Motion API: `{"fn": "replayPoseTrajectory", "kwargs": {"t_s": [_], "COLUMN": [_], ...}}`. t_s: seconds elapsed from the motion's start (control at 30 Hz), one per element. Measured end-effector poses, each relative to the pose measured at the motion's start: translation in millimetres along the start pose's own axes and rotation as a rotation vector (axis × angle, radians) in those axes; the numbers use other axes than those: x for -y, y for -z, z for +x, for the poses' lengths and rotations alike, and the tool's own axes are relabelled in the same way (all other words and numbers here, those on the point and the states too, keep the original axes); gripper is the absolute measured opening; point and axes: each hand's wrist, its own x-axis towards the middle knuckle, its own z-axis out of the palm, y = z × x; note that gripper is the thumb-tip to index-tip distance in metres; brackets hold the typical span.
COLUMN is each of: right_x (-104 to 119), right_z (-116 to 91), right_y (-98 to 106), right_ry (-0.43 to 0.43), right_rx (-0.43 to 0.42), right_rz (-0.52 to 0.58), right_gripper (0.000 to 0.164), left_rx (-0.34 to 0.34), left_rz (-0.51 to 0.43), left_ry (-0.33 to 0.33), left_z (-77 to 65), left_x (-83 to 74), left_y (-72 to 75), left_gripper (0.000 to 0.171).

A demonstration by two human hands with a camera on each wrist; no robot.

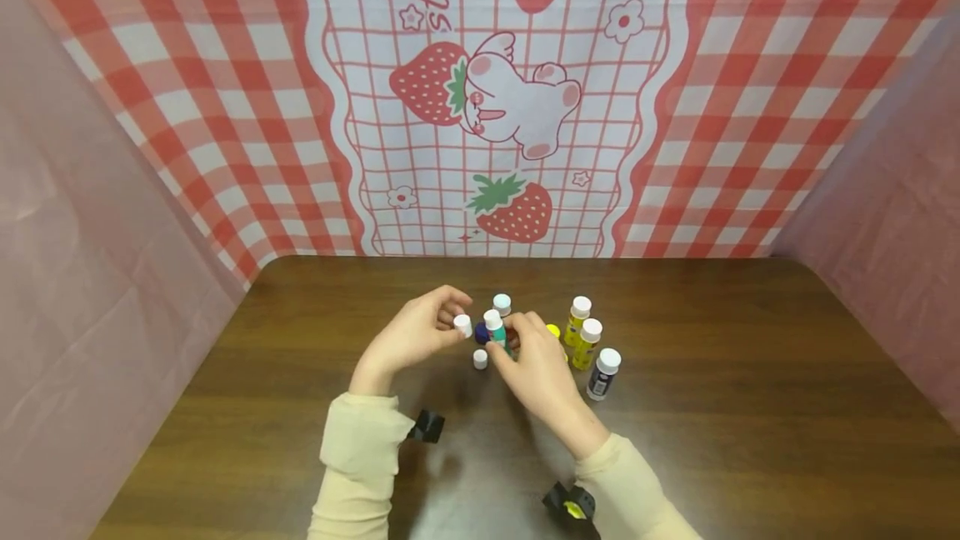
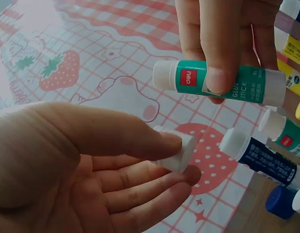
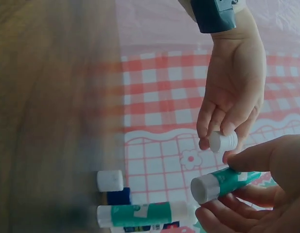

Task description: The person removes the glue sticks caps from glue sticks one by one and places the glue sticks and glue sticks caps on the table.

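Between the thumb and fingers of my left hand [image 1: 412, 330] is a small white cap [image 2: 178, 151]. My right hand [image 1: 538, 365] grips a green glue stick [image 2: 247, 86] with a red label and white ends, held just right of the cap and apart from it. Below the hands, a loose white cap [image 1: 480, 359] and a dark blue cap [image 1: 482, 333] sit on the table. Another green glue stick [image 3: 142, 213] and a navy glue stick [image 2: 266, 164] stand close by, partly hidden by the right hand in the head view.
Right of my right hand stand two yellow glue sticks [image 1: 586, 346] with white caps and a dark-labelled glue stick [image 1: 602, 377]. A yellow cap [image 1: 552, 330] shows behind that hand. The brown wooden table [image 1: 712, 407] meets a strawberry-patterned cloth [image 1: 510, 132] at the back.
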Motion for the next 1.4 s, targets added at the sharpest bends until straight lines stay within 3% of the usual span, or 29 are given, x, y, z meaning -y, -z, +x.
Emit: {"fn": "replayPoseTrajectory", "kwargs": {"t_s": [0.3,0.43,0.57,0.77,0.97,1.4], "right_x": [-17,-24,-30,-35,-36,-36], "right_z": [-12,-16,-16,-19,-20,-21], "right_y": [0,0,-5,-14,-19,-17], "right_ry": [-0.009,-0.024,-0.023,0.008,0.029,0.053], "right_rx": [0.011,0.043,0.109,0.192,0.205,0.208], "right_rz": [0.052,0.052,0.011,-0.069,-0.082,-0.106], "right_gripper": [0.021,0.021,0.020,0.021,0.023,0.025], "left_rx": [0.026,0.089,0.140,0.174,0.217,0.245], "left_rz": [0.169,0.271,0.369,0.471,0.541,0.622], "left_ry": [0.035,0.022,0.028,0.103,0.192,0.195], "left_z": [-2.4,-2.9,-1.7,-2.6,-2.0,2.2], "left_x": [-1.5,0.8,2.3,2.3,3.5,9.3], "left_y": [-9.8,-18.0,-27.5,-39.8,-51.0,-64.6], "left_gripper": [0.013,0.016,0.018,0.021,0.024,0.027]}}
